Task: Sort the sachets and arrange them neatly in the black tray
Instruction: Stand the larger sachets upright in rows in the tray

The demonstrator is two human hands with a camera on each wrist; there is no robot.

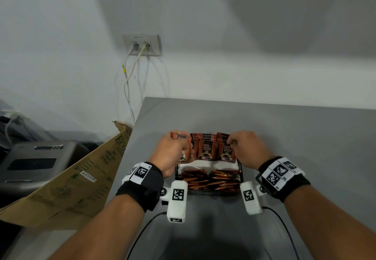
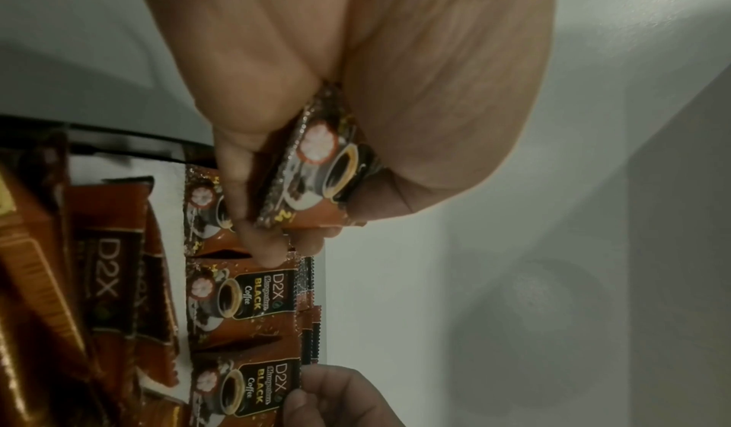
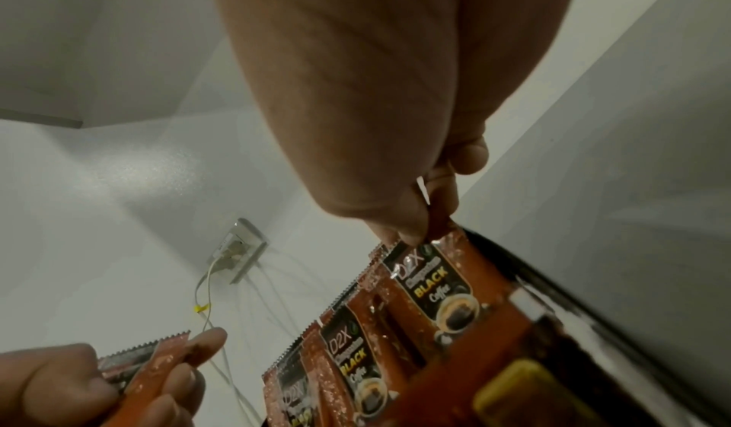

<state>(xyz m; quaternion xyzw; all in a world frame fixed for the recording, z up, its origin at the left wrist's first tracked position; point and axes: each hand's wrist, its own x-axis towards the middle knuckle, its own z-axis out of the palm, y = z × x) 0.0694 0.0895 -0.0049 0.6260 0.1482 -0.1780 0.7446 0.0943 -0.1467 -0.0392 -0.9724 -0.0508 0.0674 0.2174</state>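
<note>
A grey table (image 1: 284, 137) stands against a white wall, and on it the black tray (image 1: 241, 175) already looks nearly filled: slim brown stick sachets (image 1: 211, 179) lie in the near compartment and square black-coffee sachets (image 1: 206, 150) stand in rows in the far one. At the left, the left hand (image 1: 173, 154) grips one more coffee sachet (image 2: 316, 165) over the row's left end, while the right hand (image 1: 248, 148) pinches the top edge of the rightmost standing sachet (image 3: 439, 280). By my judgement, only seating that last sachet and straightening the rows remains.
</note>
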